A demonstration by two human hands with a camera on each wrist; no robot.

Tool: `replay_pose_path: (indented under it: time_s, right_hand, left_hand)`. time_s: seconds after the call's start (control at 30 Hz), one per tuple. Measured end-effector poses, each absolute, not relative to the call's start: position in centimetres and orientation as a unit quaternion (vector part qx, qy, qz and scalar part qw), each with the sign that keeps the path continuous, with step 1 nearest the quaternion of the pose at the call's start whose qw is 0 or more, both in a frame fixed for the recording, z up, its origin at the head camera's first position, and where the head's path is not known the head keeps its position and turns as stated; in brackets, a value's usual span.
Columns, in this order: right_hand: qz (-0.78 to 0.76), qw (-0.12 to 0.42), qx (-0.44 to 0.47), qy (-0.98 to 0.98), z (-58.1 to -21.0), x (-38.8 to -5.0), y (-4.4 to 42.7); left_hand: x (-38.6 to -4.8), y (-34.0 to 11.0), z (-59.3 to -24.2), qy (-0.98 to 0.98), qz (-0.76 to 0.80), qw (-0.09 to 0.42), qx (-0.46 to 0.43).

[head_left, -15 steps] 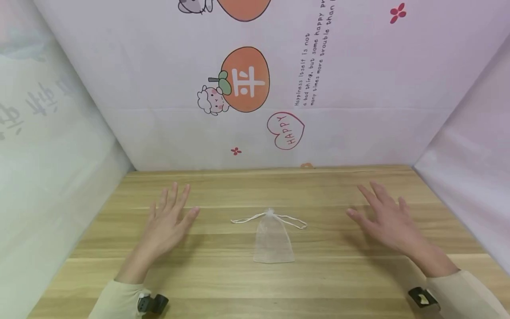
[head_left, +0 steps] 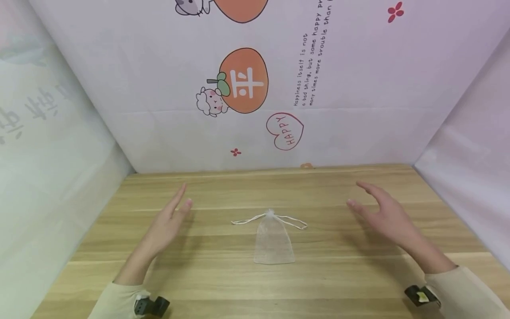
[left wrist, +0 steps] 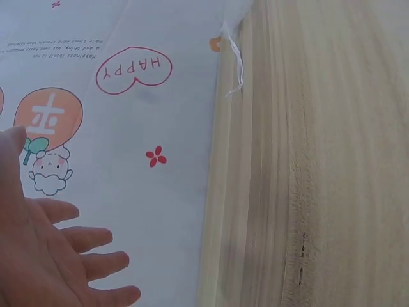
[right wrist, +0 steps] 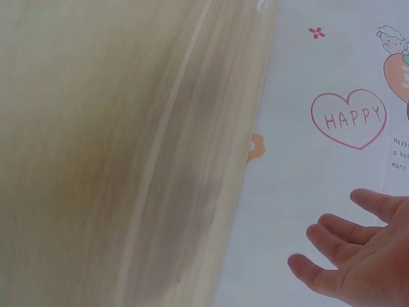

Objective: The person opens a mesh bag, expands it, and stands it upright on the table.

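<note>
A small sheer white drawstring pouch [head_left: 273, 241] lies flat on the wooden table, its neck gathered and its two cord loops [head_left: 292, 221] spread to either side. To its left, the left hand [head_left: 165, 228] hovers above the table, turned on edge with thumb uppermost and holding nothing. On the other side the right hand [head_left: 388, 219] is likewise raised, palm facing inward, thumb and fingers apart, touching nothing. Spread fingers [left wrist: 96, 240] show in the left wrist view, where part of the pouch's cord [left wrist: 235, 61] appears at the top. Loosely bent fingers [right wrist: 339, 240] show in the right wrist view.
The wooden table [head_left: 223, 288] meets a white printed cloth backdrop [head_left: 159, 110] at its far edge. White cloth walls [head_left: 48, 155] enclose the left and right sides. Each sleeve carries a small black wrist device [head_left: 151, 305].
Both hands have rotated from palms facing down to palms facing inward, thumbs up. The pouch has stayed where it was.
</note>
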State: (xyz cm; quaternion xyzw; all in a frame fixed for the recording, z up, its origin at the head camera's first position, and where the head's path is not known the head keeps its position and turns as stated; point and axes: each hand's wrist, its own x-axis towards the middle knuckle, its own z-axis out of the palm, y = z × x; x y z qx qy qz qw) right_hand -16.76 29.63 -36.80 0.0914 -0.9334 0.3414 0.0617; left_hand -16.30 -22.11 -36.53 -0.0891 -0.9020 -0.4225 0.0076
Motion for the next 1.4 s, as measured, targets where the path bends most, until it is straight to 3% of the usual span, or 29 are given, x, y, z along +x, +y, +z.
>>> replay_pose_path:
  time_s: [0.37, 0.83, 1.4]
  right_hand:
    - [0.415, 0.030, 0.081, -0.906, -36.53, -16.48, 29.49]
    - [0.572, -0.035, 0.093, -0.814, -36.72, -16.06, 29.48]
    - [0.725, -0.164, 0.111, -0.659, -36.83, -16.51, 29.74]
  left_hand:
    - [-16.05, -22.18, -36.55, -0.822, -0.557, -0.016, -0.117]
    - [-16.20, -22.21, -36.33, -0.723, -0.672, -0.124, -0.100]
    - [-16.55, -22.66, -37.23, -0.639, -0.737, -0.206, -0.075]
